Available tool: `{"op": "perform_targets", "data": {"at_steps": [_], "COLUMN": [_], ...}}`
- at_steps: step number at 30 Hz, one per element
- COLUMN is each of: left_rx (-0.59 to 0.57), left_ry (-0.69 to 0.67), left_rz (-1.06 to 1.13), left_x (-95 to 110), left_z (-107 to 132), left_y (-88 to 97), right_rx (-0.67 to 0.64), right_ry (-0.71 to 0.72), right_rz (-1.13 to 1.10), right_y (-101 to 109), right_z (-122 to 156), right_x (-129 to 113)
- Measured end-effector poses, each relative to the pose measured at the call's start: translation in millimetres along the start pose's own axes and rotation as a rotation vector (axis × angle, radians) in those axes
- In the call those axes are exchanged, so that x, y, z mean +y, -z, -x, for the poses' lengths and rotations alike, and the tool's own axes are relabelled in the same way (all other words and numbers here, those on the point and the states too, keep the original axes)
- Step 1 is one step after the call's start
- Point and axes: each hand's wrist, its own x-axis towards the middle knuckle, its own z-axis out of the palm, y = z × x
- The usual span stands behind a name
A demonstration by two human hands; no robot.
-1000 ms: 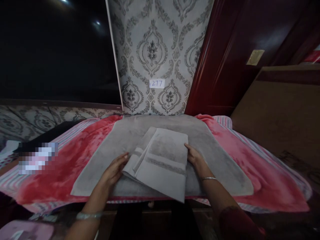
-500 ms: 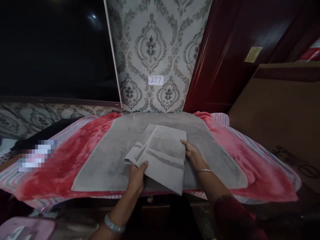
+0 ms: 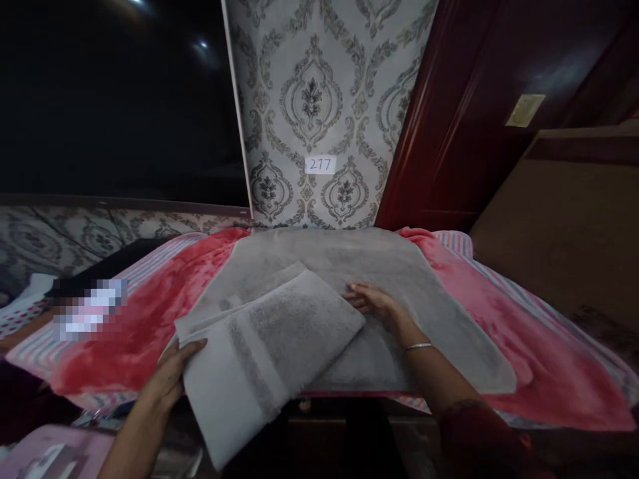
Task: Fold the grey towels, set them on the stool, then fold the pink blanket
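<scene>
A folded grey towel (image 3: 304, 326) with pale stripes is tilted over the near left part of a larger grey cloth (image 3: 434, 339). My left hand (image 3: 172, 372) grips its left edge, thumb on top and the other fingers hidden beneath. Just past the towel's right corner is my right hand (image 3: 372, 303), fingers stretched out and holding nothing, over the grey cloth. Under that cloth spreads a red plush blanket (image 3: 134, 332) with a striped edge.
A patterned wall (image 3: 319, 53) with a "277" label (image 3: 320, 164) stands behind. A dark screen (image 3: 114, 100) hangs at left; a cardboard box (image 3: 564, 233) is at right. At lower left sits a pink object (image 3: 64, 442).
The towel has swung leftward and toward me with my left hand, turning as it went. My right hand has let go of its right edge and opened.
</scene>
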Motion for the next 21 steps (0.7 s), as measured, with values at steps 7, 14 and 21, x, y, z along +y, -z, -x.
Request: {"op": "perform_targets", "data": {"at_steps": [7,14,21], "left_rx": [-0.133,-0.182,-0.271], "left_ry": [-0.002,-0.080,-0.407], "left_rz": [0.000,-0.032,-0.128], "left_x": [-11,40,83], "left_z": [-15,-12,-51], "left_y": [-4.5,-22.0,-78.8], "right_rx": [-0.043,-0.111,0.170], "right_ry": [0.139,0.218,0.357], "right_rz": [0.256,0.252,-0.004], "right_y": [-46,-49,2], "right_z": [-24,4,46], "right_x": [-18,-29,-41]}}
